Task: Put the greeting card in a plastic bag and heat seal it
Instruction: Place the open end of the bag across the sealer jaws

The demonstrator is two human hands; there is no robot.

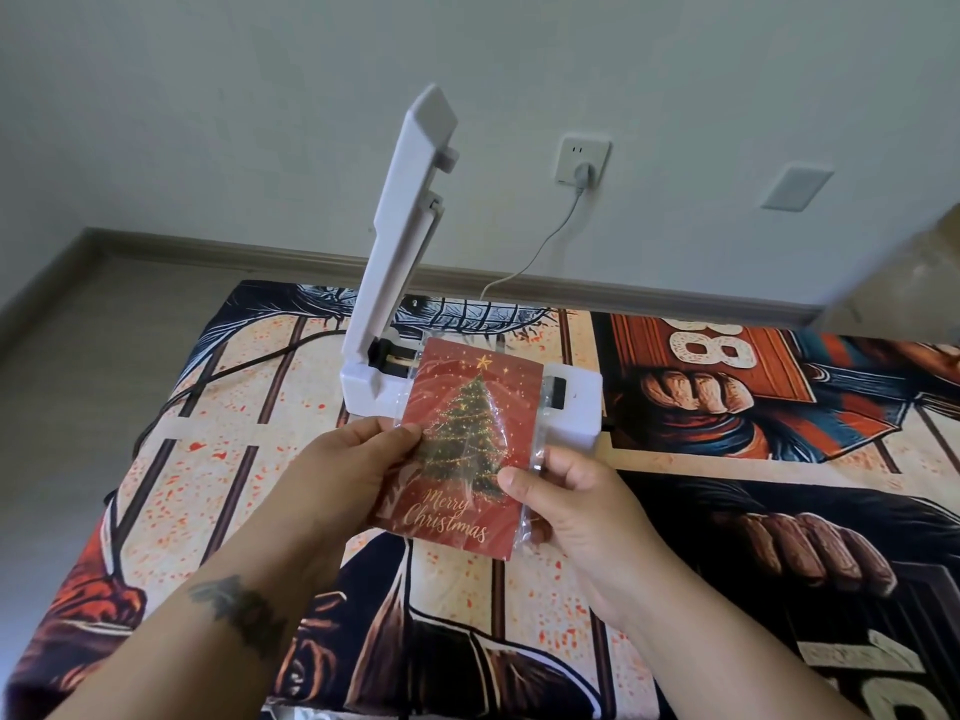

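A red greeting card (457, 449) with a Christmas tree and "Merry Christmas" sits inside a clear plastic bag (537, 444), held above the table. My left hand (348, 470) pinches the bag's left edge. My right hand (576, 506) grips its right side, thumb on the card's face. The bag's top end lies over the base of a white heat sealer (576, 402). The sealer's lid arm (400, 220) stands raised, nearly upright, at the left.
A patterned cloth (753, 459) covers the table. The sealer's grey cord (545, 241) runs to a wall socket (582, 161) behind. A dark cable (208, 381) lies on the cloth at the left. A blurred tan object (914, 262) sits at the right edge.
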